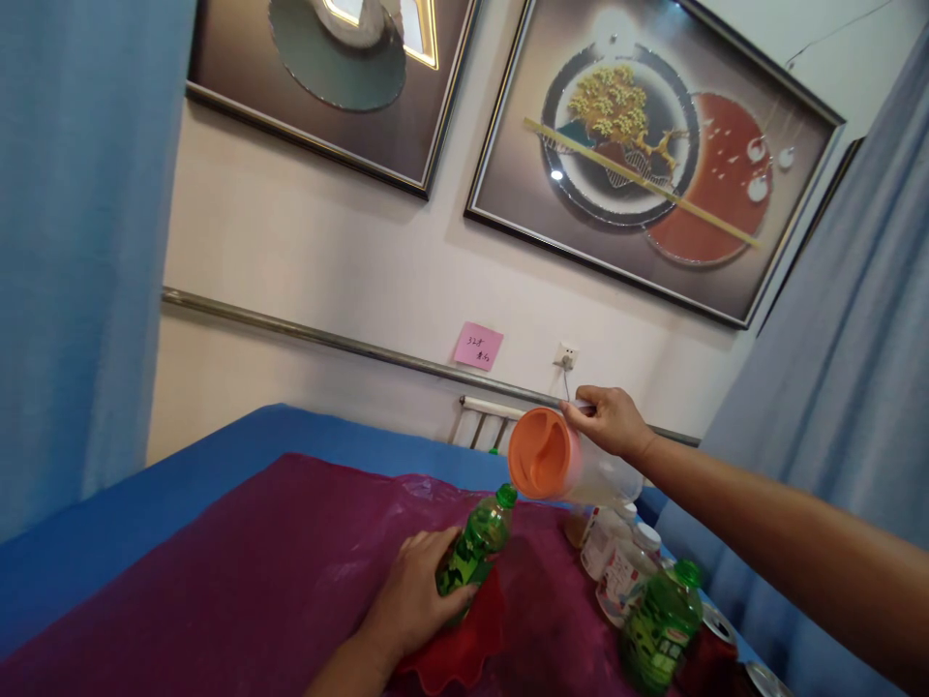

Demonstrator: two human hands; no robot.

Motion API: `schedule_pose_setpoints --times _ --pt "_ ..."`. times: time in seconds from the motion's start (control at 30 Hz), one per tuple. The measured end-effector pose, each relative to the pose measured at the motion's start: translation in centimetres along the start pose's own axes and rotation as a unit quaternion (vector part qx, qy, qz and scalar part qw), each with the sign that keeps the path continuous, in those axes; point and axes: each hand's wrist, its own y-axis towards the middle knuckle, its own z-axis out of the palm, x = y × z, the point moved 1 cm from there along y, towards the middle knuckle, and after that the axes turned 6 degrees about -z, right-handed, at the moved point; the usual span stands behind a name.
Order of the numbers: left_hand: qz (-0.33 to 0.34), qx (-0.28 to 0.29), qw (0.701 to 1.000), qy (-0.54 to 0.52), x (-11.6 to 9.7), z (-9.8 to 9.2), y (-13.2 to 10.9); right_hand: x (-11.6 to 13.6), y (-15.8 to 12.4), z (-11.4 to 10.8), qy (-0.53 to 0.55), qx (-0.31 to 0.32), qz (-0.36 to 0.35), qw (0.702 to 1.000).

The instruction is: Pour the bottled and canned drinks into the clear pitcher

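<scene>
My left hand (417, 605) is wrapped round a green-labelled plastic bottle (483, 534) with a green top. The bottle leans a little to the right above a red, wavy-edged dish (464, 653), partly hidden by the hand. My right hand (606, 418) grips the handle of a translucent pitcher (606, 476) with an orange lid (538, 453). The pitcher is tipped on its side, its lid facing left, above and to the right of the bottle top. Cloudy liquid seems to be inside it; no stream shows.
Along the right edge stand several white-capped bottles (625, 579), another green-capped bottle (662, 624) and drink cans (709, 651). A purplish-red sheet (239, 581) covers part of the blue table (239, 436). A metal rail (348, 347) runs along the wall; curtains (73, 242) hang at both sides.
</scene>
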Motion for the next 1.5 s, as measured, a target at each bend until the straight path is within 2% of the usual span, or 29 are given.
schedule_pose_setpoints --times 1.5 --pt "-0.007 0.02 1.0 0.003 -0.22 -0.06 0.0 0.43 0.03 -0.37 -0.002 -0.001 0.002 1.0"
